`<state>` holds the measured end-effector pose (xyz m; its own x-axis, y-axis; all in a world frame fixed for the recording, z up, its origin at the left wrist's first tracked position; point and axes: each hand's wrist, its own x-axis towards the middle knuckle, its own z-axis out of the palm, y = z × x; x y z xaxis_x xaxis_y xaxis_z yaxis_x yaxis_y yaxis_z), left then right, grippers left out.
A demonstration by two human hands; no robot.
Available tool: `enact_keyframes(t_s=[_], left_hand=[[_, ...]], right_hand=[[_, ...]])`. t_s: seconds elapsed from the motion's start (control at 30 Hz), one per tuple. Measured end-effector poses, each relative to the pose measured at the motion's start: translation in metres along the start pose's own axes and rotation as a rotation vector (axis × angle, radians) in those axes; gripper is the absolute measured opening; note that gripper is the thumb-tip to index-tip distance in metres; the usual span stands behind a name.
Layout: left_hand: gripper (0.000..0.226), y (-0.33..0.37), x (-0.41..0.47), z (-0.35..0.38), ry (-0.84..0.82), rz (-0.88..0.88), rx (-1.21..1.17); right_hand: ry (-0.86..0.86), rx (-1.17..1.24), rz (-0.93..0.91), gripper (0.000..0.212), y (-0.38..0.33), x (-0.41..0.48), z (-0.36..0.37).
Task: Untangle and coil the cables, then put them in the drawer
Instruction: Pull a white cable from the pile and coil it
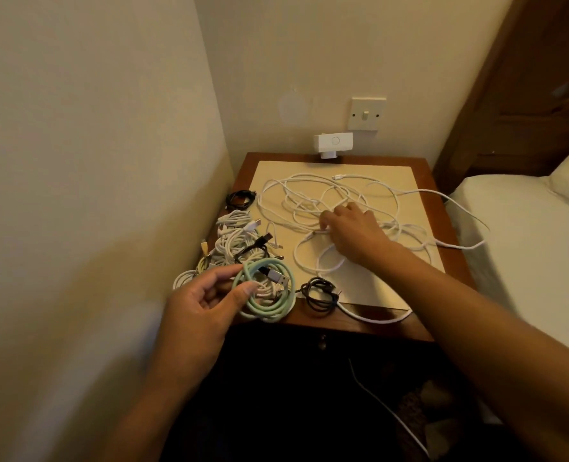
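White tangle point(326, 201) sprawls over the cream mat point(359, 288) on the wooden surface point(246, 165). Its loops run far-left to near-right, and one strand trails off the right edge toward the bed point(526, 245).

Right grip point(353, 231) is in the tangle's middle, fingers curled onto a strand, apparently pinching it. A plug point(336, 177) lies just beyond it, farther off.

Left grip point(203, 301), near left, pinches the green coil point(264, 311) by its left rim, beside the pile point(233, 241) of coiled cables.

The drawer point(323, 343) is dark under the near edge and looks closed.

Judgement: the tangle is the right grip's job; the green coil is done.
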<state>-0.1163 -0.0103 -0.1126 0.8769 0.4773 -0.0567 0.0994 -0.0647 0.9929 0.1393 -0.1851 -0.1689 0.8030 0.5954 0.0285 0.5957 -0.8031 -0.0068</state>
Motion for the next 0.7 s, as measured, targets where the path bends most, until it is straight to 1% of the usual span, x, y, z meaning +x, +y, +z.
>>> enact_keyframes(t_s=[0.1,0.2,0.27,0.33,0.4,0.5,0.57,0.63,0.7], left_hand=[[0.033,0.003,0.003,-0.001,0.019,0.016,0.003],[0.029,0.014,0.003,0.009,0.001,0.026,0.006],[0.028,0.022,0.004,0.017,-0.008,0.037,0.072],[0.026,0.027,0.011,0.028,-0.003,0.078,0.178],[0.024,0.029,0.021,0.045,-0.029,0.143,0.335],[0.020,0.035,0.037,0.082,-0.108,0.209,0.578],[0.020,0.037,0.052,0.108,-0.132,0.249,0.690],[0.021,0.037,0.072,0.128,-0.140,0.244,0.788],[0.022,0.032,0.090,0.139,-0.176,0.181,0.900]], right_hand=[[-0.043,-0.005,0.037,0.024,0.024,-0.005,-0.007],[-0.093,0.012,0.051,0.022,0.050,-0.019,-0.015],[-0.133,0.061,0.088,0.023,0.066,-0.032,-0.025],[-0.134,0.127,0.160,0.024,0.080,-0.047,-0.034],[-0.074,0.212,0.251,0.023,0.091,-0.064,-0.040],[0.068,0.379,0.394,0.023,0.101,-0.088,-0.048],[0.156,0.459,0.442,0.018,0.108,-0.103,-0.054],[0.208,0.524,0.455,0.012,0.113,-0.114,-0.060],[0.253,0.639,0.488,0.009,0.118,-0.125,-0.072]])
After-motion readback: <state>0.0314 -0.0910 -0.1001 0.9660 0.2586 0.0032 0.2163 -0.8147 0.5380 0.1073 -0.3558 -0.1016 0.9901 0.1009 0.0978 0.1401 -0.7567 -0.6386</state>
